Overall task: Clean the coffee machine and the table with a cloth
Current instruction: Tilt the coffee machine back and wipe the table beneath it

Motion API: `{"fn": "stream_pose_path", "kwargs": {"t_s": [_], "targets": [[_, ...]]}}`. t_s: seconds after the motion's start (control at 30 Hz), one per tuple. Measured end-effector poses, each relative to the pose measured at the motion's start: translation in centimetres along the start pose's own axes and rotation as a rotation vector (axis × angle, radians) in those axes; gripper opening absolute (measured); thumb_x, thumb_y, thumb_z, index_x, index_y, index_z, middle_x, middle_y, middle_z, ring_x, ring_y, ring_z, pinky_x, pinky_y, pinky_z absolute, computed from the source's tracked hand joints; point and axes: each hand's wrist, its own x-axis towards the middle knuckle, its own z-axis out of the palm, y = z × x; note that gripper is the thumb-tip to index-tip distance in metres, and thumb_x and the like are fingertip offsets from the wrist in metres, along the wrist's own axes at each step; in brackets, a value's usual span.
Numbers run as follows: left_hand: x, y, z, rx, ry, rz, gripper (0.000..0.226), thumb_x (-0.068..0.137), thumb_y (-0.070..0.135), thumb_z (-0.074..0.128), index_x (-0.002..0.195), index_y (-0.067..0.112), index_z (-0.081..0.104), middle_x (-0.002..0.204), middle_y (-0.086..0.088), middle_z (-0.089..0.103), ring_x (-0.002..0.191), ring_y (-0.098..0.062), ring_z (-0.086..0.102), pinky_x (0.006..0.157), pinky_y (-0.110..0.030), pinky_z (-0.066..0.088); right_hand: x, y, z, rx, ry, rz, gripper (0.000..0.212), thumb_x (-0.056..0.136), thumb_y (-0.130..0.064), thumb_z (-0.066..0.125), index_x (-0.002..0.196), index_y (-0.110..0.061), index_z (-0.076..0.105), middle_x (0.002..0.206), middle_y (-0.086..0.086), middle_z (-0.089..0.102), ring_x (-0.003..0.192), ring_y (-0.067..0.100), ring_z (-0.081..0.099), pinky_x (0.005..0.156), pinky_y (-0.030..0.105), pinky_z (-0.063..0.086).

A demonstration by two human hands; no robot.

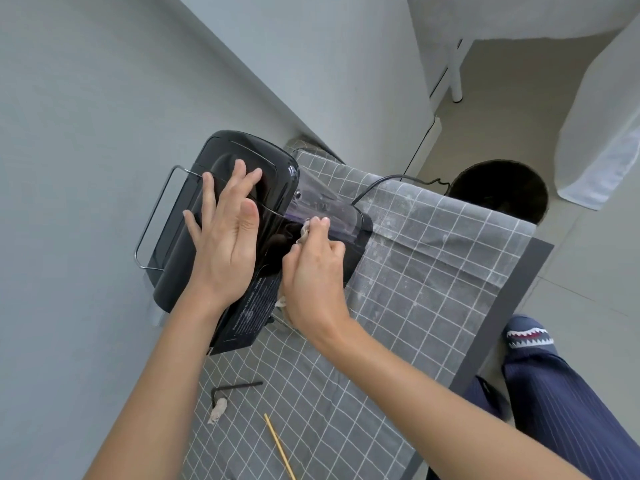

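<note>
The coffee machine (221, 237) stood in the middle left of the frame, at the far edge of the table (533, 268), close against the grey wall. A grey checked tablecloth (398, 306) covered the table. The left hand (225, 233) lay flat on the black top of the machine, its fingers straight and spread; it seemed to press down so that the machine would not slide during the wiping. The right hand (313, 268) was curled around a pale cloth (304, 233), of which only a small crumpled part showed between the fingertips, with another bit under the wrist. This hand pushed the cloth against the side of the machine, just below the clear water tank (325, 206). I judge the step was the wiping of the machine's body, and the table was not yet cleaned, because pale dusty marks lay on the tablecloth at the right of the machine. A black power cord (381, 183) ran from the back of the machine toward the upper right. In the lower centre lay a black hex key (232, 388), a small rag piece (218, 410) and a thin wooden stick (278, 445), all well apart from the hands. A dark bin (498, 190) stood on the floor beyond the table.
</note>
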Motion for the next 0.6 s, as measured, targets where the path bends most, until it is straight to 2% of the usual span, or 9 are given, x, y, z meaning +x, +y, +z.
{"fn": "stream_pose_path", "kwargs": {"t_s": [0.13,0.23,0.27,0.33,0.4,0.43,0.5,0.57,0.6], "targets": [[0.0,-0.1,0.0,0.004,0.002,-0.003,0.050,0.097,0.057,0.009,0.142,0.049,0.028,0.155,0.031,0.012,0.147,-0.004,-0.012,0.110,-0.054,-0.017,-1.0,-1.1,-0.3,-0.012,-0.022,-0.069,0.049,0.103,-0.017,0.035,0.150,-0.005,0.023,0.157,0.016,0.031,0.125,0.030,0.039,0.105,0.042,0.040],[-0.1,0.1,-0.1,0.003,-0.011,-0.007,0.052,0.096,0.058,0.007,0.143,0.048,0.028,0.156,0.029,0.011,0.146,-0.004,-0.014,0.110,-0.053,-0.018,-1.3,-1.5,-0.5,0.029,-0.017,-0.161,0.049,0.102,-0.016,0.037,0.149,-0.005,0.027,0.159,0.017,0.028,0.120,0.030,0.041,0.106,0.041,0.038],[-0.1,0.2,-0.2,0.001,-0.012,-0.006,0.052,0.096,0.057,0.007,0.143,0.047,0.029,0.156,0.028,0.012,0.146,-0.004,-0.013,0.110,-0.052,-0.018,-1.4,-1.3,-0.9,0.051,-0.021,-0.195,0.048,0.102,-0.016,0.039,0.148,-0.006,0.032,0.157,0.016,0.032,0.118,0.029,0.044,0.105,0.037,0.038],[-0.2,0.2,-0.3,-0.005,-0.012,-0.004,0.051,0.098,0.053,0.007,0.143,0.047,0.029,0.156,0.028,0.013,0.146,-0.004,-0.013,0.110,-0.051,-0.018,-1.4,0.1,-1.9,0.156,0.004,-0.272,0.043,0.100,-0.015,0.045,0.142,-0.009,0.046,0.143,0.007,0.053,0.110,0.023,0.051,0.097,0.023,0.039],[-0.3,0.1,-0.2,-0.004,-0.015,0.000,0.050,0.099,0.052,0.007,0.143,0.046,0.029,0.156,0.028,0.013,0.146,-0.003,-0.013,0.111,-0.051,-0.018,-1.3,1.8,-3.0,0.278,0.125,-0.294,0.038,0.098,-0.015,0.048,0.135,-0.012,0.056,0.122,-0.003,0.065,0.107,0.016,0.057,0.093,0.022,0.045],[-0.2,0.1,-0.2,-0.002,-0.014,-0.001,0.051,0.098,0.053,0.007,0.144,0.045,0.029,0.157,0.028,0.013,0.146,-0.003,-0.014,0.111,-0.052,-0.017,-0.9,2.4,-3.2,0.327,0.208,-0.272,0.038,0.098,-0.016,0.047,0.135,-0.013,0.056,0.124,-0.005,0.064,0.112,0.015,0.058,0.096,0.026,0.047],[-0.2,0.1,-0.2,0.001,-0.016,-0.007,0.051,0.098,0.053,0.008,0.144,0.045,0.029,0.157,0.027,0.013,0.146,-0.004,-0.013,0.111,-0.053,-0.017,0.7,2.4,-2.5,0.389,0.331,-0.217,0.042,0.101,-0.020,0.043,0.142,-0.013,0.047,0.148,-0.003,0.047,0.134,0.013,0.045,0.111,0.031,0.039],[-0.2,0.2,-0.2,0.003,-0.018,-0.010,0.050,0.098,0.053,0.009,0.144,0.045,0.030,0.157,0.027,0.014,0.147,-0.005,-0.013,0.111,-0.053,-0.017,2.7,1.1,-1.0,0.403,0.321,-0.251,0.049,0.103,-0.029,0.038,0.150,-0.014,0.035,0.159,-0.009,0.021,0.148,0.015,0.026,0.117,0.044,0.032],[-0.2,0.2,-0.2,0.005,-0.021,-0.011,0.050,0.098,0.053,0.009,0.144,0.045,0.030,0.157,0.027,0.014,0.147,-0.005,-0.013,0.111,-0.054,-0.017,3.7,0.5,-0.2,0.389,0.313,-0.300,0.051,0.103,-0.031,0.037,0.151,-0.012,0.032,0.160,-0.009,0.017,0.150,0.016,0.021,0.117,0.051,0.030]]}}
